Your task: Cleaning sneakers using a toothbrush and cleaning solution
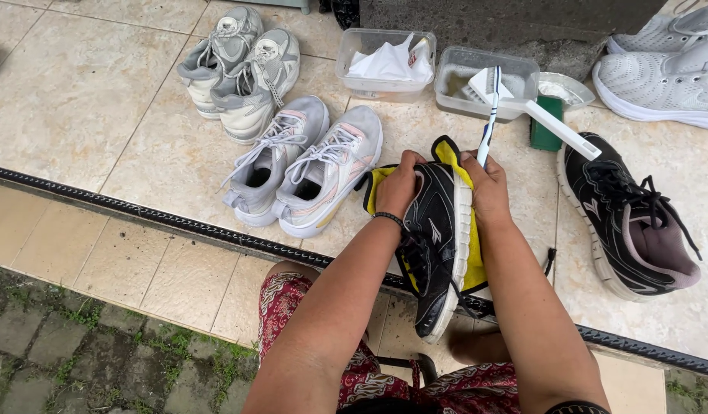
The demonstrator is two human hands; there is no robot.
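Two pairs of grey sneakers (281, 123) sit on the tiled floor (78, 92) at left. The left hand (398, 184) grips a black shoe (438, 245) wrapped in a yellow cloth (474, 261); the right hand (488, 188) presses its sole, pinching a toothbrush (490, 115). Another black shoe (630, 218) lies right.

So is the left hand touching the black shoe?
Touching. The head view shows the left hand gripping the toe end of the black shoe, fingers curled over its edge against the yellow cloth; no gap shows.
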